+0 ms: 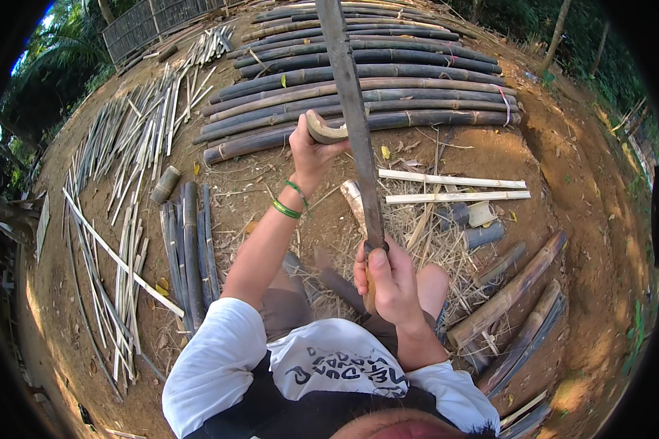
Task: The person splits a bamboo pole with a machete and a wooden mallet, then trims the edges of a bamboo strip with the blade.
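My right hand (394, 285) is wrapped round the wooden handle of a machete (354, 102), low in front of my body. The long dark blade points up and away, passing to the right of my left hand (311, 155). That hand grips a split piece of bamboo (321, 130) with a curved, pale cut end. The blade overlaps the bamboo's right end in the view; whether they touch, I cannot tell. Under the blade, a short bamboo piece (354, 201) rises from the ground between my hands. Two pale split strips (454, 179) lie just beyond my right hand.
Long bamboo poles (359, 99) lie in rows across the far ground. Many thin strips (135, 132) are scattered at the left, near several dark lengths (191, 252). Thick bamboo sections (509, 293) rest at the right, with shavings (447, 249) beside them. A fence (146, 29) stands at the back left.
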A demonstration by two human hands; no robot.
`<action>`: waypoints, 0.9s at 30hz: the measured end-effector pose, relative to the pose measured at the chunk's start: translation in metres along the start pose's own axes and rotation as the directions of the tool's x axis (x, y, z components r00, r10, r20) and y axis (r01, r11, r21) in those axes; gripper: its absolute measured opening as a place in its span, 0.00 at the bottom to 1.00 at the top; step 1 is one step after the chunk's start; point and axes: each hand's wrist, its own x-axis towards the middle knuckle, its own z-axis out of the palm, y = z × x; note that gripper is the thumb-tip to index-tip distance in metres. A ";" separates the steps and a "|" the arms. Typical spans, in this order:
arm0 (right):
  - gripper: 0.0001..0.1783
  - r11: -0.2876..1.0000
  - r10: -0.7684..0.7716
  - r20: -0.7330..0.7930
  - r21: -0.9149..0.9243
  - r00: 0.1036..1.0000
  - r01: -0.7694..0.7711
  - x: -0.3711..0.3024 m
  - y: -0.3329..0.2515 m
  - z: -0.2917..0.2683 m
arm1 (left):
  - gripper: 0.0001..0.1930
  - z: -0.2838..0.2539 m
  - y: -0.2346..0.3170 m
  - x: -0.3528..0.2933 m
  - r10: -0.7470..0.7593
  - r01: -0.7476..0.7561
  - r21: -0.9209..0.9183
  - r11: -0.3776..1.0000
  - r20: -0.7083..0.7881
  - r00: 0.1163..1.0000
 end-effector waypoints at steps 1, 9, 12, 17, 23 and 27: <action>0.19 1.000 0.007 -0.002 -0.005 1.000 -0.007 -0.002 0.000 0.001 | 0.31 0.000 0.002 0.000 0.001 -0.001 0.001 1.000 0.005 1.000; 0.25 0.995 0.012 0.026 -0.099 1.000 -0.009 -0.007 -0.001 -0.003 | 0.33 0.006 0.010 -0.006 -0.027 0.026 -0.057 0.998 -0.021 0.999; 0.23 0.994 0.019 0.006 -0.104 1.000 -0.018 -0.008 -0.002 -0.003 | 0.33 0.005 0.009 -0.007 -0.001 0.001 -0.032 0.999 -0.008 1.000; 0.21 0.983 0.045 -0.021 -0.175 0.999 -0.048 -0.010 -0.006 -0.007 | 0.34 0.010 0.009 -0.010 0.027 -0.027 -0.019 0.999 -0.006 1.000; 0.20 0.949 0.091 -0.020 -0.301 0.996 -0.093 -0.019 -0.016 -0.008 | 0.30 -0.002 0.003 -0.024 -0.031 0.034 -0.207 0.978 0.020 0.999; 0.21 0.934 0.132 -0.077 -0.324 0.988 -0.150 -0.027 -0.020 -0.007 | 0.29 -0.010 0.003 -0.034 -0.063 0.070 -0.096 0.993 0.071 0.996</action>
